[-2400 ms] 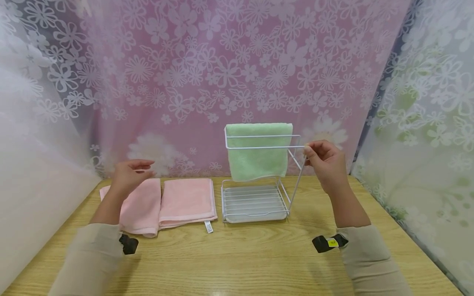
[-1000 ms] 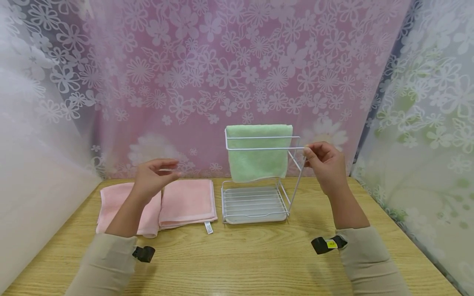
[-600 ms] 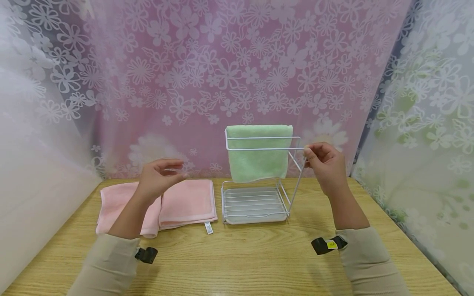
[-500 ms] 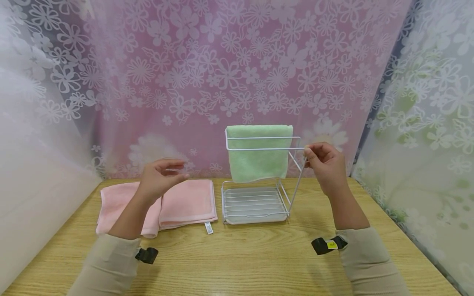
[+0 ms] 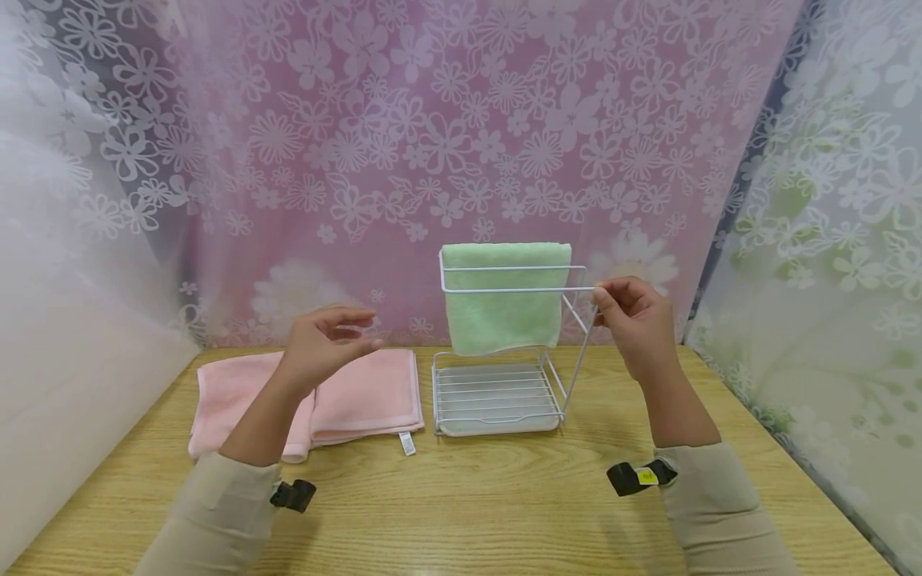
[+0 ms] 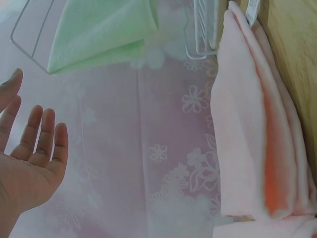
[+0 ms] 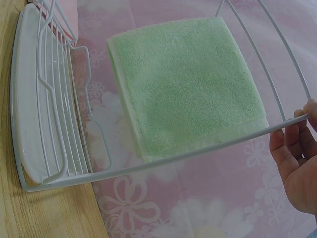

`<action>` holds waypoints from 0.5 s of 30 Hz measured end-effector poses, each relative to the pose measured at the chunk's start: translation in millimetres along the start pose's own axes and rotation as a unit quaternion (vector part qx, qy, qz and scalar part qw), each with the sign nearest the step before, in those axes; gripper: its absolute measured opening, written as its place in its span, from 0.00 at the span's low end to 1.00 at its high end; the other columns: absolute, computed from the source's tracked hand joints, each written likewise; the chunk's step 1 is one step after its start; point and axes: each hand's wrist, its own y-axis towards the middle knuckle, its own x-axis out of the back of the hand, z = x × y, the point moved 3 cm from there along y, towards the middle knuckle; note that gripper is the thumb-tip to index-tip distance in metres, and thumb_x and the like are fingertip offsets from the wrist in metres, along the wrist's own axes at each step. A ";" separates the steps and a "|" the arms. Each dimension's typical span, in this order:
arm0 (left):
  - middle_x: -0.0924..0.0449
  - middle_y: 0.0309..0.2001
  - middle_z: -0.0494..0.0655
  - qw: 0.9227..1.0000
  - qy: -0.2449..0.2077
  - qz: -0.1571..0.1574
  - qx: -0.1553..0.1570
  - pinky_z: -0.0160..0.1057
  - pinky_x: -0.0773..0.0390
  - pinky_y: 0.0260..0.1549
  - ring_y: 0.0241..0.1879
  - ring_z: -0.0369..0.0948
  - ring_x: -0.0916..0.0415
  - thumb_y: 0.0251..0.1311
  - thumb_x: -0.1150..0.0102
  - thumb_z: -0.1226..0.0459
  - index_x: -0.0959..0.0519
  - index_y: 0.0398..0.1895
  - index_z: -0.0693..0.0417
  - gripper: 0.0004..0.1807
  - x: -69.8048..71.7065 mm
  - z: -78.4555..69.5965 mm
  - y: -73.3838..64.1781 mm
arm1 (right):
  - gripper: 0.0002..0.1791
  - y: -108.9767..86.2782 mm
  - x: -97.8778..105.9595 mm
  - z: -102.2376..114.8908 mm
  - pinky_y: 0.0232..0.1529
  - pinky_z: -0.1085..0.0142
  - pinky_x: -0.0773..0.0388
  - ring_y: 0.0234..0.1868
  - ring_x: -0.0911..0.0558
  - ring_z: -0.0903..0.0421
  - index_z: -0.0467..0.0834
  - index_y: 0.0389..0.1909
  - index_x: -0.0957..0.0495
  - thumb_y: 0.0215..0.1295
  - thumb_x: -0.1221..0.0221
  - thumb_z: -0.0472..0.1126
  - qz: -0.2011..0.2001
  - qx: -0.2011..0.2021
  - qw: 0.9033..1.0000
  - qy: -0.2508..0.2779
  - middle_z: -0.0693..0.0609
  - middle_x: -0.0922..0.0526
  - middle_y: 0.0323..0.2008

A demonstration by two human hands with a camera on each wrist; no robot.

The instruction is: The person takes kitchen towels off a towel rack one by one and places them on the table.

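Note:
My right hand [image 5: 635,324] pinches the front right corner of the white wire rack [image 5: 519,290] at its top; the right wrist view shows the thumb and fingers on the bar. A folded green towel [image 5: 504,320] hangs over the rack's rear top bar. My left hand [image 5: 324,344] is raised above the pink towels with its fingers apart and nothing between them, left of the rack. Two folded pink towels lie side by side on the table: the right one [image 5: 370,396] has a white tag, and the left one [image 5: 230,392] is partly hidden by my left forearm.
A white drip tray [image 5: 497,428] sits under the rack's lower wire shelf. The wooden table [image 5: 461,504] reaches back to a pink flowered curtain [image 5: 374,144]. Pale flowered sheets stand along the left and right sides.
My left hand has moved right, from over the left pink towel toward the rack. My right hand keeps its hold on the rack, and the green towel hangs as before.

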 end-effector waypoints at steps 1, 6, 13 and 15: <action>0.22 0.54 0.55 1.000 0.000 0.000 -0.005 0.38 0.19 0.44 0.51 0.53 0.23 0.53 0.27 0.65 0.19 0.54 0.59 0.23 -0.8 -0.9 0.7 | 0.11 0.0 0.1 0.1 0.31 0.72 0.19 0.27 0.22 0.57 0.27 0.39 0.23 0.66 0.39 0.34 -0.001 0.001 1.000 0.000 0.48 0.21 0.28; 0.21 0.53 0.54 1.000 -0.004 0.003 -0.026 0.40 0.20 0.46 0.50 0.51 0.22 0.53 0.27 0.65 0.19 0.53 0.59 0.23 -2.9 -4.1 3.4 | 0.10 0.2 -0.1 -0.3 0.31 0.72 0.19 0.27 0.22 0.57 0.27 0.39 0.23 0.66 0.39 0.34 -0.001 0.002 1.000 0.004 0.49 0.21 0.28; 0.21 0.53 0.51 1.000 -0.015 0.009 -0.002 0.41 0.17 0.41 0.49 0.50 0.21 0.53 0.27 0.63 0.18 0.54 0.56 0.23 -4.6 -10.6 6.5 | 0.11 0.5 -0.2 -0.7 0.31 0.72 0.19 0.27 0.22 0.57 0.27 0.39 0.23 0.66 0.39 0.35 -0.001 0.001 1.000 -0.003 0.47 0.21 0.28; 0.21 0.53 0.50 1.000 -0.018 0.013 0.000 0.41 0.17 0.41 0.49 0.51 0.22 0.53 0.27 0.63 0.19 0.54 0.56 0.24 -5.6 -13.5 7.6 | 0.10 0.7 0.0 -0.9 0.31 0.72 0.19 0.28 0.22 0.57 0.28 0.39 0.22 0.66 0.39 0.34 0.000 0.000 1.000 -0.001 0.47 0.21 0.28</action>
